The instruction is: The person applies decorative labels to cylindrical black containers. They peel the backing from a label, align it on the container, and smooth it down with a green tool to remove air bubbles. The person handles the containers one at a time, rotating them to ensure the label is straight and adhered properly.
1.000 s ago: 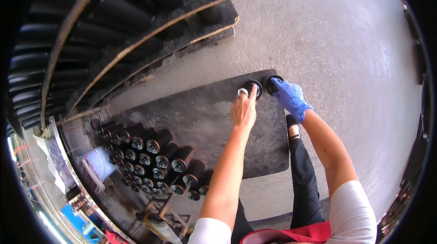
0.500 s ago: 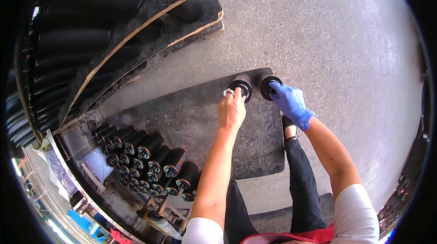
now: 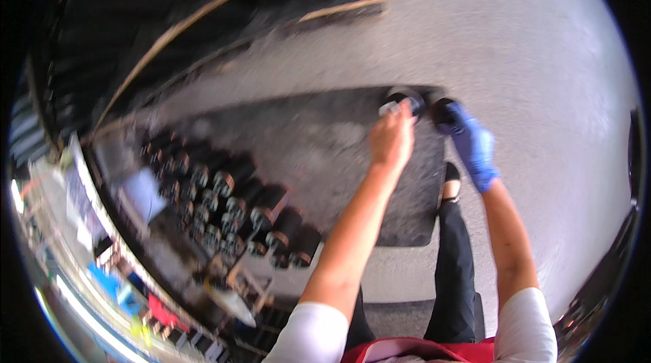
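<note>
Two black rollers [image 3: 412,96] stand side by side at the far right corner of a dark mat. My bare left hand [image 3: 393,140] is closed at the end of the left roller, its fingers pinched at the middle of the end face. A small white scrap [image 3: 388,108] shows by its fingertips; I cannot make out what it is. At the other roller [image 3: 442,113], my blue-gloved right hand [image 3: 474,146] is closed on the near end. Both hands and rollers are smeared by motion, and the shaft ends are hidden by my fingers.
Several black rollers with metal shaft ends [image 3: 234,210] lie stacked at the left on the dark mat [image 3: 325,139]. A rack of large black cylinders with a wooden edge [image 3: 203,17] fills the upper left. A light box [image 3: 142,195] sits beside the stack. My legs are below.
The view has swung, so the mat and stack sit differently in it. Both hands stay at the two rollers, which now appear farther right and higher in view.
</note>
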{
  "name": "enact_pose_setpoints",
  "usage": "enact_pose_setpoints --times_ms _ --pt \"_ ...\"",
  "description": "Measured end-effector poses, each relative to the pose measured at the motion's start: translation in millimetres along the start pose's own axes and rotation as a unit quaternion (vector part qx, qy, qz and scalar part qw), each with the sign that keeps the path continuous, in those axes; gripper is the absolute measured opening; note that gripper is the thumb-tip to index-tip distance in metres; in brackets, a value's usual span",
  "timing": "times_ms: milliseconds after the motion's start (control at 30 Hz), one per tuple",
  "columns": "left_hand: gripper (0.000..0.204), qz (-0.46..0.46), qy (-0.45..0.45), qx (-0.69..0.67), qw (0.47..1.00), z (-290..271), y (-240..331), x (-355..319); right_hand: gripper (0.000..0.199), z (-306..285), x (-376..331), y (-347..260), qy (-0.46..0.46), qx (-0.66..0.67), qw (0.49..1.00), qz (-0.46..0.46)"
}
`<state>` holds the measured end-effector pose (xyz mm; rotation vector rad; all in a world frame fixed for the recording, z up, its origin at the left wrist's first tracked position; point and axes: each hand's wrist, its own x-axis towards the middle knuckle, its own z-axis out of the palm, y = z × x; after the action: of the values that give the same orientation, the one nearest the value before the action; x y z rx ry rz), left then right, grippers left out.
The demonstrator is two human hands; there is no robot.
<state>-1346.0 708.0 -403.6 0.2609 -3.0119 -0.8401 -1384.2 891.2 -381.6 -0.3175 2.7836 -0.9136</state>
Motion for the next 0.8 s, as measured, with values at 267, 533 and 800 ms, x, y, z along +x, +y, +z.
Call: enact_pose_setpoints --times_ms 267,533,800 --pt "0.028 -0.081 0.08 -0.048 0.992 -77.4 -75.1 -137.7 0.033 79.7 -141.8 -32.6 -0.035 0.117 0.992 -0.027" --pt "0.046 -0.185 -0.018 0.102 0.977 -222.0 -260.4 -320.7 0.034 209.7 -302.4 -258.2 -0.467 0.026 0.811 -0.351" --pt "0.051 -0.146 -0.1 0.093 0.98 -243.4 -306.0 -341.8 0.024 291.1 -377.3 -277.7 -0.445 -0.063 0.815 -0.365"
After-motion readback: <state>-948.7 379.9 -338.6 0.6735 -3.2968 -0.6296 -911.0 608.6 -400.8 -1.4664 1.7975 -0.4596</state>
